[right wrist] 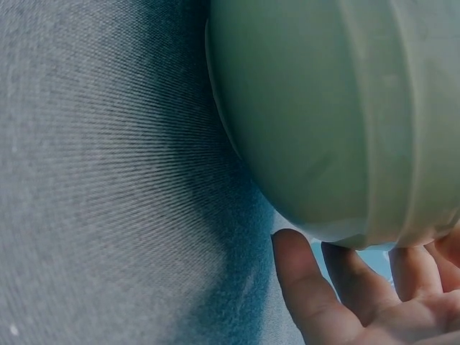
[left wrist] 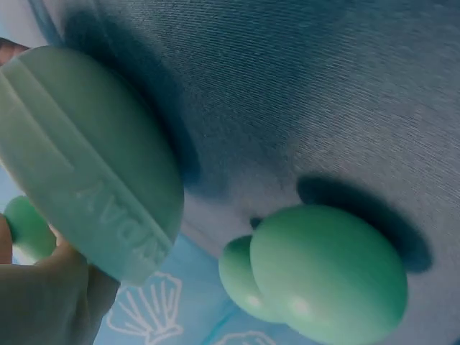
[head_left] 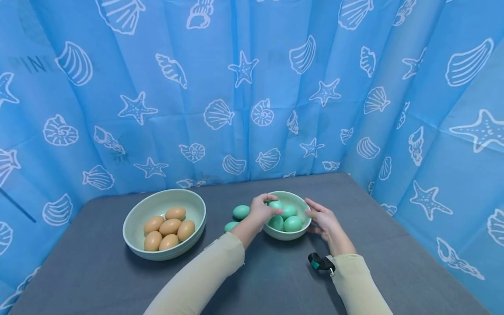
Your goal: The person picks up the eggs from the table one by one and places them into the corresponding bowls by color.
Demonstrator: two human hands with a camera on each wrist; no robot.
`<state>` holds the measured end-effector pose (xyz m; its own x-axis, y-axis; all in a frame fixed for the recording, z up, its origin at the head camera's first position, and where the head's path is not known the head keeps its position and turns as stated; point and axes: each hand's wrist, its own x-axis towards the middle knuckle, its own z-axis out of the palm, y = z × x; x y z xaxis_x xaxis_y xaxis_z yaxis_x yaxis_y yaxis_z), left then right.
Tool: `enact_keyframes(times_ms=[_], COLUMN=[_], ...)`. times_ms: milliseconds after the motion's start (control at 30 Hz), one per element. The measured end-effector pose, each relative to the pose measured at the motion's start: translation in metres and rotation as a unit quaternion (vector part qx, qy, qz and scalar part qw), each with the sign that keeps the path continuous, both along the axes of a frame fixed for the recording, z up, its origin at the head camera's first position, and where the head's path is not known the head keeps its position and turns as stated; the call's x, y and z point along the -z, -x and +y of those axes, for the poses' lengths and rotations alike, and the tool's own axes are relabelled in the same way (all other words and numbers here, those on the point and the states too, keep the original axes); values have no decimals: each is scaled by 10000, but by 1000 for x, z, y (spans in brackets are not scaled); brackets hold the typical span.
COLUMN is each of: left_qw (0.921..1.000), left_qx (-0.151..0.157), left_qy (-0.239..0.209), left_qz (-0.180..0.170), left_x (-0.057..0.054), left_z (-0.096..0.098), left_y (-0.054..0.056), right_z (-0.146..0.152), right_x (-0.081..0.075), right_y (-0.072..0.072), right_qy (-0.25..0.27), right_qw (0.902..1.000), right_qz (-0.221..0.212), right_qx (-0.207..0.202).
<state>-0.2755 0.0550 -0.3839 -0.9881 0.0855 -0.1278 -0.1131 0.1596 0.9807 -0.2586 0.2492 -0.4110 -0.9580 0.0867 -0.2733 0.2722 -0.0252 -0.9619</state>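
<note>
My left hand (head_left: 263, 211) reaches over the left side of a small pale-green bowl (head_left: 287, 236), pinching a green egg (head_left: 275, 204) between thumb and fingers. In the left wrist view that egg (left wrist: 30, 228) shows partly behind the bowl's wall. Several green eggs (head_left: 293, 224) lie inside the bowl. On the right side, my right hand (head_left: 326, 222) holds the bowl, thumb at the rim and fingers along the outer wall. The right wrist view has its fingers (right wrist: 309, 287) beneath the bowl's curved side (right wrist: 309, 129). Two more green eggs (head_left: 241, 212) rest on the table left of the bowl.
A larger pale-green bowl (head_left: 134, 245) with several brown eggs (head_left: 170, 226) stands at the left of the grey-covered table (head_left: 271, 271). A black strap with a green part (head_left: 320, 262) hangs by the right cuff. Blue shell-print curtains (head_left: 244, 118) border the back and right.
</note>
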Motion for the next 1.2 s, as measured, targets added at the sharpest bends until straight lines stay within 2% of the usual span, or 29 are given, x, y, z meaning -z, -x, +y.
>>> enact_keyframes(times_ms=[300, 500, 833, 1200], left_qw=[9988, 9973, 9937, 9928], left_qx=[-202, -92, -216, -321], left_qy=[408, 628, 1008, 1020], left_qz=[-188, -366, -445, -546], left_x=[5, 10, 11, 11], left_z=[15, 22, 29, 31], left_y=[14, 22, 23, 27], right_z=[0, 1, 0, 1], right_x=[-2, -1, 1, 2], right_y=[-1, -1, -2, -1], right_qy=[30, 43, 9, -64], right_qw=[9999, 9999, 10000, 9999], right_qz=[94, 74, 71, 98], right_qx=[-91, -78, -35, 7])
